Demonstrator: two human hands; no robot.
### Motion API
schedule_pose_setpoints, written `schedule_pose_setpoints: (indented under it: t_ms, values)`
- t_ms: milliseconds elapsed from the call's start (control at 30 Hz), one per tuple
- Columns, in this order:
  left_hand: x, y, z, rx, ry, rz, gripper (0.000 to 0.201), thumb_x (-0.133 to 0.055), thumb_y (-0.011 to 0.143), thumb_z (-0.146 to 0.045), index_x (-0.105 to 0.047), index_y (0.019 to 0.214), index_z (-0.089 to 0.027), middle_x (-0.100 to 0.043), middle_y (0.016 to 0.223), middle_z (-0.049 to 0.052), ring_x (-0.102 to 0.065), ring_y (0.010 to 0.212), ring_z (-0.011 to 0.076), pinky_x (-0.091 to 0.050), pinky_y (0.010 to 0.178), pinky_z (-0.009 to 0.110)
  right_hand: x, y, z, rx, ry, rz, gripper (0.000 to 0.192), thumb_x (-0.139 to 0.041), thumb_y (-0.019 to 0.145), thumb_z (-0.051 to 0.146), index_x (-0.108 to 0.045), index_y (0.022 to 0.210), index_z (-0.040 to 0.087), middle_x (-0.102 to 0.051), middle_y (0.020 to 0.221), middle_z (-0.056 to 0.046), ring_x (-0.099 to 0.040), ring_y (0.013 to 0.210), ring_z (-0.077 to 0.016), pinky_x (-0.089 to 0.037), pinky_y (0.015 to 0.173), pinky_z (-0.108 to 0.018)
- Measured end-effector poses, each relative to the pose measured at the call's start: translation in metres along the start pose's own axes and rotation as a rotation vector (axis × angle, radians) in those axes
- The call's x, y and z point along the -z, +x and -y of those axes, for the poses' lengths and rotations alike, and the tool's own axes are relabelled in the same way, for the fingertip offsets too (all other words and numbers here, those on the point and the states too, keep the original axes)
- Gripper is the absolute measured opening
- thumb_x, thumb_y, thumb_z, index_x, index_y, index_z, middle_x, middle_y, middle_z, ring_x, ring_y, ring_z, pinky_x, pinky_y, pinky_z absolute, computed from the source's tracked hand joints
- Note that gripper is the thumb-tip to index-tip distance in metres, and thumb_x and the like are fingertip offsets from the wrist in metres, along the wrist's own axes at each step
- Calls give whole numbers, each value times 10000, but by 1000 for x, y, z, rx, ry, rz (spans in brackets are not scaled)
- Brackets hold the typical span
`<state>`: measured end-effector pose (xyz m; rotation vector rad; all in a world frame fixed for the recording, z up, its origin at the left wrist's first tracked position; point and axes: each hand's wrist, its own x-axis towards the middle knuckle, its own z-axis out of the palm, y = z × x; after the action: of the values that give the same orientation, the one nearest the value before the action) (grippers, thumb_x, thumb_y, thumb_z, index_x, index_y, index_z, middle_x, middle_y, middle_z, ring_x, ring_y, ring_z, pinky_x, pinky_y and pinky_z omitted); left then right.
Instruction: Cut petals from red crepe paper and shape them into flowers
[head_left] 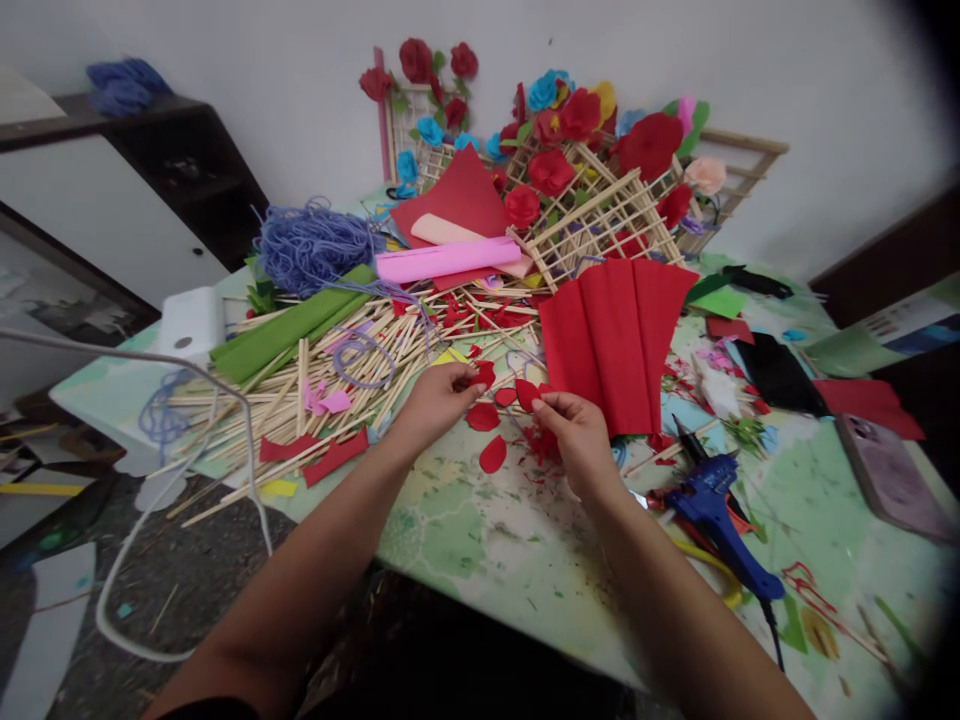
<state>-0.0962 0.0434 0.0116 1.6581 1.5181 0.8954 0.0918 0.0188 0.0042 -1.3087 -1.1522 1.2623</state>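
My left hand pinches a red paper petal between thumb and fingertips, just above the table. Opposite it, my right hand has its fingers closed on another red petal. Between and below the hands, several loose red petals lie on the green-and-white tabletop. A wide fluted sheet of red crepe paper lies just beyond my right hand. Red paper scraps are scattered beside the right fingers.
A blue glue gun lies right of my right forearm, near a phone. Thin wooden sticks spread across the left side, with purple yarn behind. Paper flowers on wooden lattices stand at the back. A white cable hangs at left.
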Motion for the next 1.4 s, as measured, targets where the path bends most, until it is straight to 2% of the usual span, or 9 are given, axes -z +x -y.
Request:
schedule_pose_setpoints:
  t_ms: [200, 333, 433, 667, 867, 1000, 1133, 1267, 1400]
  values:
    - [-1, -3, -1, -209, 360, 63, 114, -591, 628, -207, -699, 660, -193, -668, 809, 61, -577, 829, 225, -427, 785, 348, 4, -3, 4, -57, 108, -75, 261, -728, 592, 402, -647, 664, 165, -605, 565, 21, -487, 509, -112, -376, 523, -241]
    - [-5, -3, -6, -281, 428, 23, 192, -591, 658, -230, -718, 799, -202, -662, 967, 81, -562, 962, 260, -401, 890, 391, 11, -5, 5, -24, 152, -139, 269, -758, 557, 379, -644, 677, 166, -610, 569, 28, -498, 511, -104, -388, 540, -238]
    - [-11, 3, -7, -402, 462, 113, 313, -591, 686, -224, -701, 977, -200, -649, 1060, 104, -548, 1026, 270, -378, 934, 406, 17, -11, 5, 9, 154, -165, 250, -755, 563, 365, -649, 675, 168, -622, 587, 27, -515, 535, -106, -402, 570, -242]
    - [-23, 14, -7, -407, 431, 239, 190, -566, 741, -192, -728, 839, -210, -684, 899, 95, -576, 950, 238, -398, 908, 378, 22, -24, 2, 38, 155, -144, 265, -726, 597, 396, -638, 698, 168, -583, 470, 39, -490, 464, -109, -392, 532, -248]
    - [-25, 14, -7, -278, 210, 74, 136, -615, 712, -218, -735, 776, -207, -684, 816, 70, -597, 887, 217, -427, 860, 347, 22, -27, -3, 68, 187, -177, 269, -719, 617, 407, -648, 740, 179, -650, 535, 15, -560, 514, -131, -450, 581, -274]
    - [-29, 7, -18, -26, -331, -63, 200, -675, 675, -321, -703, 802, -169, -680, 758, 35, -612, 729, 171, -459, 724, 304, 20, -29, -1, 40, 284, -178, 284, -748, 587, 405, -628, 724, 187, -657, 541, 15, -577, 515, -135, -465, 565, -271]
    - [-39, -5, -37, 194, -799, 4, 333, -797, 514, -251, -622, 778, -148, -644, 657, -9, -583, 593, 107, -442, 612, 231, 19, -32, 2, -25, 427, -110, 312, -782, 554, 391, -617, 719, 183, -661, 555, 12, -594, 519, -132, -473, 552, -255]
    - [-52, -13, -51, 213, -887, 126, 309, -799, 519, -193, -591, 739, -129, -635, 615, -11, -578, 559, 77, -434, 603, 195, 19, -34, 6, -50, 508, -75, 320, -791, 553, 378, -630, 737, 170, -667, 577, 6, -592, 530, -115, -470, 569, -233]
    - [-65, -18, -56, 237, -900, 181, 292, -785, 550, -200, -601, 760, -114, -655, 640, 11, -592, 557, 87, -447, 610, 210, 18, -33, 4, -19, 515, -170, 311, -798, 531, 373, -646, 718, 176, -674, 627, 10, -594, 566, -118, -484, 610, -251]
